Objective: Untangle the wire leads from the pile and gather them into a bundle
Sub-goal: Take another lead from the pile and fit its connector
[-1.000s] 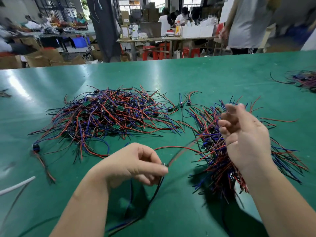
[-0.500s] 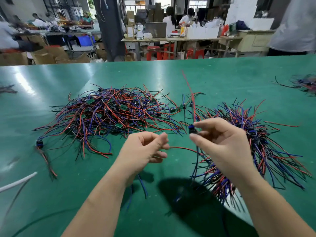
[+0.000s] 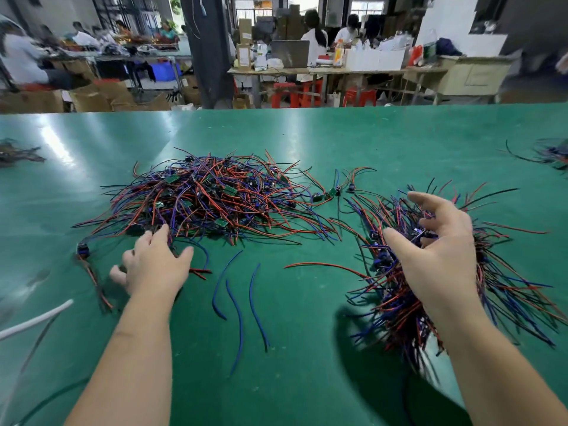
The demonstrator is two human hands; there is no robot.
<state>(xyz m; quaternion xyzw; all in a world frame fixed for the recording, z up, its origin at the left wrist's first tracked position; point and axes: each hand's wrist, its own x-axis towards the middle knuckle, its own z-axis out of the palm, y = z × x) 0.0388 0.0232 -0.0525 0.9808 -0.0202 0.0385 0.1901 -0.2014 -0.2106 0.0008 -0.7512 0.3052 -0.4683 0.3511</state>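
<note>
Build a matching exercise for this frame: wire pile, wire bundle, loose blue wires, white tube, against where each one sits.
Things:
1. wire pile
2. wire bundle
3. loose blue wires
4. white tube

Places:
a. under the right hand
b. on the bare table between the two forearms
c. at the left edge of the view
d. at the fingertips of the left hand

Pairs: 1-d, 2-a, 3-b, 4-c.
</note>
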